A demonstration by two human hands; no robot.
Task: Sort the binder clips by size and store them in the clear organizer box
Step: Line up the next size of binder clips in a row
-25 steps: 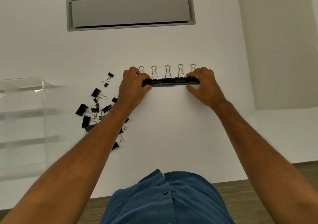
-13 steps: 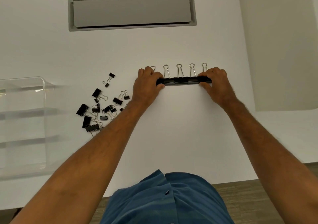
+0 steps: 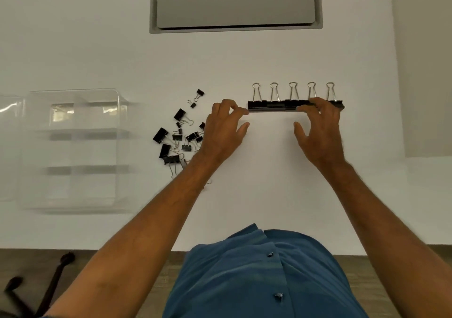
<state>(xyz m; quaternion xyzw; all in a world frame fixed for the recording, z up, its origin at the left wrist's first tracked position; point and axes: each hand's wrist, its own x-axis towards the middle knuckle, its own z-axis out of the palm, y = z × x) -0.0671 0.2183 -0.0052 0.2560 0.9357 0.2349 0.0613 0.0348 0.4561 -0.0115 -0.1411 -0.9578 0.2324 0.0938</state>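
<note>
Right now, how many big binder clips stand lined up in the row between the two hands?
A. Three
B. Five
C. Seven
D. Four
B. Five silver wire handles rise from the row of large binder clips, which lies on the white table between the left hand and the right hand; the clear organizer box holds no clips yet.

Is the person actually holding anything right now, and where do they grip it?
Nothing is lifted. The row of large binder clips lies on the table; the left hand touches its left end with its fingertips, and the right hand rests its fingers on the right part.
</note>
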